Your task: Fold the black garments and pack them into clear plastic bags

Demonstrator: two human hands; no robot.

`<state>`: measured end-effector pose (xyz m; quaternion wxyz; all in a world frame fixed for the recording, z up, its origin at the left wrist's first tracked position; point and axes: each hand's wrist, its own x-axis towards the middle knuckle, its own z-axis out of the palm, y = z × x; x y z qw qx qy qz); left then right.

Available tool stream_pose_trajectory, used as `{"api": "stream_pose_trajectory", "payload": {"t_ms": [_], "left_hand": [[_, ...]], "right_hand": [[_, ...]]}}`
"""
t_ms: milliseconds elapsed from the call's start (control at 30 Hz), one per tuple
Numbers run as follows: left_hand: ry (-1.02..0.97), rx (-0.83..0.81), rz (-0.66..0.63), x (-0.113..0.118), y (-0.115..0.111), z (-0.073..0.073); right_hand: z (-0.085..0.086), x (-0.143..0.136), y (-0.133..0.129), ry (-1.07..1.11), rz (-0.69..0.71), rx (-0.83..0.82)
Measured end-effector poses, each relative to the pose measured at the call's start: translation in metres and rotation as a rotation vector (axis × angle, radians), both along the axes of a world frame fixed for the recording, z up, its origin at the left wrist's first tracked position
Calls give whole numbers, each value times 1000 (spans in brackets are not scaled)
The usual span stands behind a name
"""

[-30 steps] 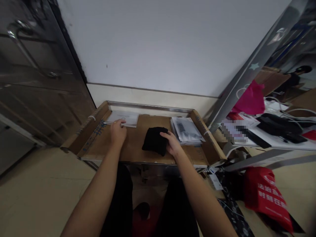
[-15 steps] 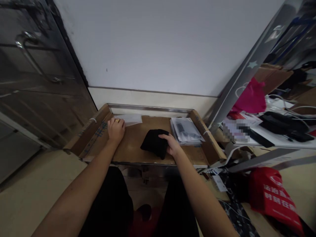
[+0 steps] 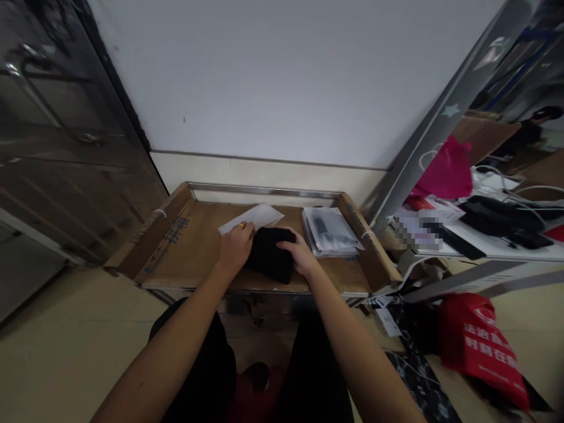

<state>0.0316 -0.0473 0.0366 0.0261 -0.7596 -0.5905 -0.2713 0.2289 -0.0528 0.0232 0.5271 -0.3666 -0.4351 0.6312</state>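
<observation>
My right hand (image 3: 298, 249) is closed on a folded black fabric item (image 3: 272, 254), thumb on top, just above the cardboard surface. What kind of item it is I cannot make out. At its left side my left hand (image 3: 238, 244), with a ring on one finger, grips a flat, whitish see-through plastic bag (image 3: 259, 218). The bag lies partly behind the black fabric, and the left fingertips are partly hidden at the fabric's edge. To the right of my right hand rests a stack of zip bags (image 3: 330, 230) with dark contents.
Cardboard (image 3: 176, 258) with raised sides lines the small table against a white wall (image 3: 264, 82). At the left is a metal door (image 3: 53, 147). On the right, a cluttered desk (image 3: 484, 249) holds a pink bag (image 3: 447, 170); a red bag (image 3: 484, 346) lies below. A person (image 3: 529, 132) is farther back.
My left hand has moved right, bringing the plastic bag from the left side to the black fabric. My right hand still holds the fabric, and the view has shifted slightly.
</observation>
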Motion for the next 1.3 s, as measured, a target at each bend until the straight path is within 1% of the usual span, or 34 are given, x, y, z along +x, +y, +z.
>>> {"api": "stream_pose_trajectory", "payload": {"t_ms": [100, 233, 367, 433, 500, 633, 700, 767, 867, 1000, 1100, 1167, 1300], "left_hand": [[-43, 10, -13, 10, -4, 1], [-166, 52, -35, 10, 1, -1], [-308, 29, -150, 10, 6, -4], [-394, 11, -200, 14, 7, -6], [-474, -6, -223, 20, 7, -7], [-637, -43, -191, 28, 8, -4], [-705, -52, -170, 29, 10, -2], [-737, -50, -161, 28, 14, 0], [-731, -40, -177, 25, 20, -3], [-697, 2, -202, 19, 26, -10], [-673, -10, -184, 16, 26, -12], [-664, -28, -177, 16, 24, -12], [-665, -37, -195, 18, 20, -11]], "right_hand": [[-8, -2, 5, -57, -79, -7], [-17, -3, 12, -96, -222, 34], [-23, -1, 19, -55, -404, 19], [-23, 1, 20, 20, -442, -17], [-19, 3, 19, 117, -405, -62], [-9, 8, 14, 250, -179, -171], [-6, 12, 13, 280, -95, -217], [-5, 16, 12, 310, -53, -261], [-5, 19, 11, 357, -13, -308], [-5, 20, 13, 400, -8, -294], [-7, 17, 14, 393, -22, -294], [-9, 13, 15, 369, -58, -274], [-14, 2, 15, 309, -166, -166]]}}
